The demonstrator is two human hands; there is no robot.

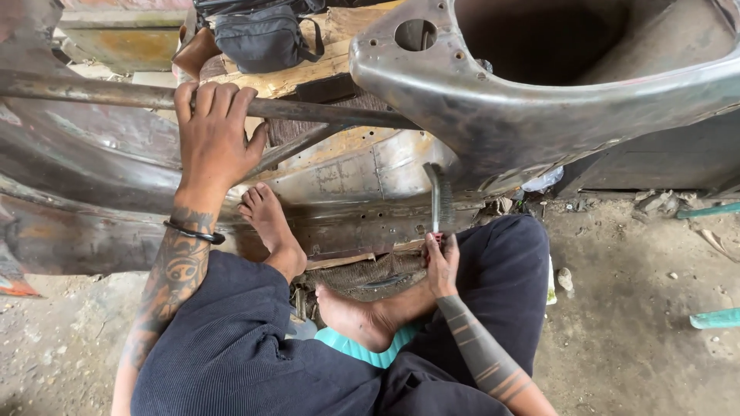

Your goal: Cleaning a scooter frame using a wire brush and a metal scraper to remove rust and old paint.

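My left hand (212, 135) grips a rusty metal bar (92, 92) that runs across the bare steel car body shell (478, 108). My right hand (442, 266) holds the red handle of a wire brush (438, 200). The brush stands upright with its bristles against the lower edge of the shell's curved panel. I sit on the ground with both bare feet in front of me. One foot (270, 227) presses against the sill panel (362, 223), the other (354, 316) rests on a turquoise seat (347, 347).
A black bag (262, 35) lies on wooden boards behind the shell. The concrete floor (632, 308) at right carries small stones, debris and two teal tube ends (713, 317). A crumpled plastic scrap (543, 181) lies under the shell's edge.
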